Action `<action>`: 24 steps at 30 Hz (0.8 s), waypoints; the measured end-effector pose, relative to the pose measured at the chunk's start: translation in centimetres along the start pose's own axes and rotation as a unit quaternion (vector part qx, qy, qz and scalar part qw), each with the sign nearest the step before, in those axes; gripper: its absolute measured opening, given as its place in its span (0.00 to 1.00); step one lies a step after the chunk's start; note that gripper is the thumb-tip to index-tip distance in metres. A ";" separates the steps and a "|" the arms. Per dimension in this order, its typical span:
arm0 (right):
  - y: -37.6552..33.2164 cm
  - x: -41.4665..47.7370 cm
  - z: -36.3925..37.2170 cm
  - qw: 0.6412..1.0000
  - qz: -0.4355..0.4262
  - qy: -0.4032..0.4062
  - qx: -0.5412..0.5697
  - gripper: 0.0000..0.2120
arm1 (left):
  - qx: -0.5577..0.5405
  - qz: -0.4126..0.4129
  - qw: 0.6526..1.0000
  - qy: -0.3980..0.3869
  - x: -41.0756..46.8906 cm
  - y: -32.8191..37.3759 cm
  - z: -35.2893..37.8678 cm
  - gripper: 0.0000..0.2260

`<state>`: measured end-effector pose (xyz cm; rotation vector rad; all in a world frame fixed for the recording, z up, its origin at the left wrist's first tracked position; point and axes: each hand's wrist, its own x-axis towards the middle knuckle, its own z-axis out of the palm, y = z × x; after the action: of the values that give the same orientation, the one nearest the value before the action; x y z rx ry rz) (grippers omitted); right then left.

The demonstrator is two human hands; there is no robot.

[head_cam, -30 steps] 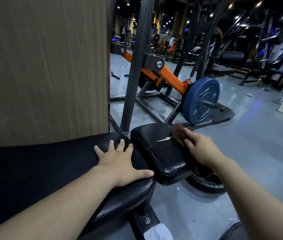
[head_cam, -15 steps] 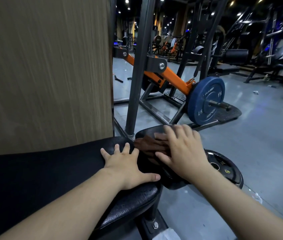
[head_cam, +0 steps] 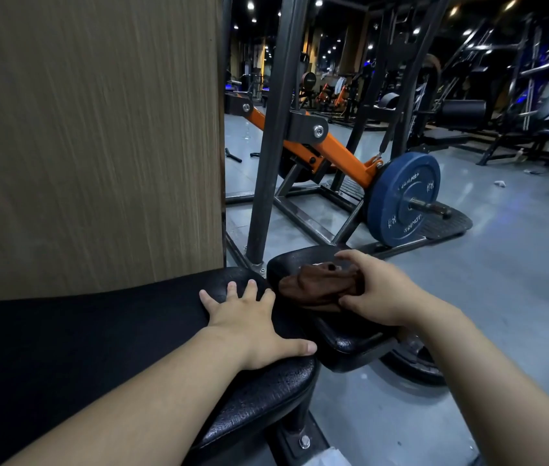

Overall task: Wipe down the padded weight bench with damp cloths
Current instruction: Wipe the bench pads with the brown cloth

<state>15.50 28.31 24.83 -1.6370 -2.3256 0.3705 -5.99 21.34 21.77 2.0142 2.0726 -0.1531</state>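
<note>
Dim gym with a grey floor (head_cam: 488,331) and rows of machines behind; a wood-grain panel (head_cam: 91,139) stands beyond my left grip. My left grip (head_cam: 253,327) lies flat, fingers spread wide, on the long black pad of the counter (head_cam: 98,338). Just to its right, my right grip (head_cam: 380,290) curls around a brown cloth (head_cam: 313,285), which is bunched on the smaller seat pad (head_cam: 343,341). Beyond the right grip, a blue weight plate (head_cam: 404,200) sits at the end of an orange lever arm (head_cam: 343,156).
</note>
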 end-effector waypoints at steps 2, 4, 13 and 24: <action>-1.4 -0.3 1.4 0.997 0.070 -0.003 -0.046 0.41 | -0.002 0.000 1.000 0.003 0.0 0.0 0.1 0.56; -3.8 -0.3 3.6 0.983 0.169 0.030 -0.064 0.40 | -0.005 0.002 1.000 0.007 0.1 0.0 0.2 0.56; -2.6 0.5 3.9 0.989 -0.046 0.074 -0.116 0.33 | -0.005 -0.001 1.000 -0.001 0.3 0.0 0.1 0.56; -3.4 -0.4 3.2 0.997 0.005 0.027 0.072 0.33 | -0.014 0.002 1.000 0.005 0.1 -0.1 0.1 0.56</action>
<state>11.49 26.61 23.06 -1.5707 -2.1975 0.4779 -6.12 21.39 21.69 2.0067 2.0631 -0.1127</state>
